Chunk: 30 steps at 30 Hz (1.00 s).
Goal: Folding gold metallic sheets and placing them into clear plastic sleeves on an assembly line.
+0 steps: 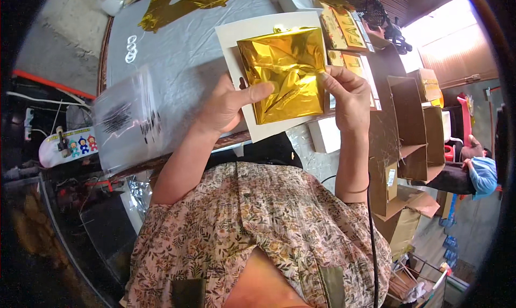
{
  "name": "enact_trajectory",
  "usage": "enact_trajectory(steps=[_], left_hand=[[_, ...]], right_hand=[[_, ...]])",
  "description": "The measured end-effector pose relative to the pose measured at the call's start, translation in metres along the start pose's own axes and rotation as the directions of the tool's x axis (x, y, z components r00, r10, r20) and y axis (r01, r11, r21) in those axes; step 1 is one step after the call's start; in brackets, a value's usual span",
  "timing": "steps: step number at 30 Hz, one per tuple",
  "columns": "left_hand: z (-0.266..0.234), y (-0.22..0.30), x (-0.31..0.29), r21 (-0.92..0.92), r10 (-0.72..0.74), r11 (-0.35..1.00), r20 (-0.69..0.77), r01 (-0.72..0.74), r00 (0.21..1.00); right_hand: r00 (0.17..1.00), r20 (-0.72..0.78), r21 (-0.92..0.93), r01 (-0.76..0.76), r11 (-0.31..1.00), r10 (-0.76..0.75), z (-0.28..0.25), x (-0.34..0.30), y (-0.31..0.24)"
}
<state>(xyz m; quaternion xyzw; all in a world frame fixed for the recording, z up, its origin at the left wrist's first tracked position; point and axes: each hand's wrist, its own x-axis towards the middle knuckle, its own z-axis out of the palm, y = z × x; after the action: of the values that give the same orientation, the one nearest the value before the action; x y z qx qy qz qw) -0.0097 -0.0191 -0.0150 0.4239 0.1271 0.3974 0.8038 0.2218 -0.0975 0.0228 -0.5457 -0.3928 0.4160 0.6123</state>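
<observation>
A shiny gold foil packet [285,52], creased and roughly square, lies flat against a larger white card [230,31]. My left hand [228,104] is closed on the left edge of both, thumb across the foil and the other fingers behind the card. At the packet's right edge, my right hand [349,95] pinches the foil between thumb and fingers. Both things are held up over the near edge of the table. Whether the packet is fixed to the card or only resting on it, I cannot tell.
A grey covered table [177,50] bears a stack of clear plastic sleeves [126,114], white rings [130,50], loose gold foil [185,9] and printed cards [346,25]. Open cardboard boxes [400,119] stand at the right. Beyond them is another person in blue [482,174].
</observation>
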Motion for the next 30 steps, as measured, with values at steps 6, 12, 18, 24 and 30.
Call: enact_trajectory(steps=[6,12,18,24,30], left_hand=[[-0.009,0.000,-0.004,0.010,-0.040,0.999,-0.092,0.041,0.995],[-0.031,-0.003,-0.007,0.091,-0.048,0.994,-0.157,0.063,0.986],[-0.037,0.002,-0.013,-0.015,-0.121,0.993,-0.151,0.120,0.981],[-0.043,0.007,-0.023,0.028,-0.157,0.986,-0.155,0.163,0.975],[-0.059,0.012,-0.023,0.148,-0.197,0.960,-0.251,0.239,0.948]], right_hand=[[1.000,-0.018,-0.146,-0.016,0.989,0.014,0.013,-0.002,0.002],[0.997,0.054,-0.387,0.078,0.919,-0.062,0.027,-0.008,-0.003],[0.904,0.081,-0.591,0.383,0.710,-0.420,0.032,0.002,0.007],[0.985,0.135,-0.226,-0.073,0.971,0.105,0.026,0.016,0.021],[0.976,0.151,-0.226,-0.122,0.966,0.159,0.037,0.026,0.032]])
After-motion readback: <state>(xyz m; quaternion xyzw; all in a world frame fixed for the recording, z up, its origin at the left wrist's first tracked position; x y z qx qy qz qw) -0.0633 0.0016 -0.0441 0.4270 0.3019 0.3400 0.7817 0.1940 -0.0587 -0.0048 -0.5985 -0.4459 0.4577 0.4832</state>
